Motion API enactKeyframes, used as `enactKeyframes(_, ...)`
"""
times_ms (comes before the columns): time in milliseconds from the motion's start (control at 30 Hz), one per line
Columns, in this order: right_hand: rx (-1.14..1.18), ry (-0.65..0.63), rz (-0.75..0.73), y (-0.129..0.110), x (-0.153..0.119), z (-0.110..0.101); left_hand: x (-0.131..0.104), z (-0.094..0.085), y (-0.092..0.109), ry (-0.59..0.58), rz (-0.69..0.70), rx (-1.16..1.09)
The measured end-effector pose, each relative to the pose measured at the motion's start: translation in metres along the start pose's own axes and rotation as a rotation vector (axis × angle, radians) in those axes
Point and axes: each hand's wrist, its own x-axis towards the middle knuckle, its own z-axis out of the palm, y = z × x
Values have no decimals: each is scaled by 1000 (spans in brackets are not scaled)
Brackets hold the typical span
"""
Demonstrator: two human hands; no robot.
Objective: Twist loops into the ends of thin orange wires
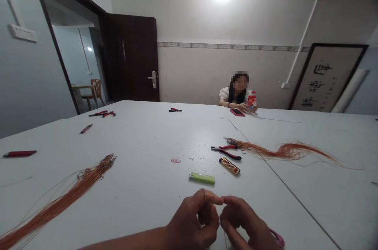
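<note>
Two hands meet low over the white bench point(147, 187): the left hand point(193, 218) and right hand point(246, 222) touch fingertips, pinching something too thin to identify. Orange cord bundles lie at left point(59, 199) and right point(283, 150). A framed calligraphy panel point(323, 78) leans on the wall, its characters unreadable. Nearer lie red pliers point(226, 150), a green lighter point(202, 178) and a gold-patterned lighter point(229, 165).

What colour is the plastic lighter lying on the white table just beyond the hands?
Light green plastic lighter with a silver metal end, clearest in the head view.
</note>
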Motion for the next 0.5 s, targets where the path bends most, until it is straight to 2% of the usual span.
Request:
enactKeyframes(167,43,8,-29,4,0,0,0,0,2,-2,-54,24)
enactKeyframes(500,43,15,-30,5,0,2,0,-1,-2,-16,-46,30)
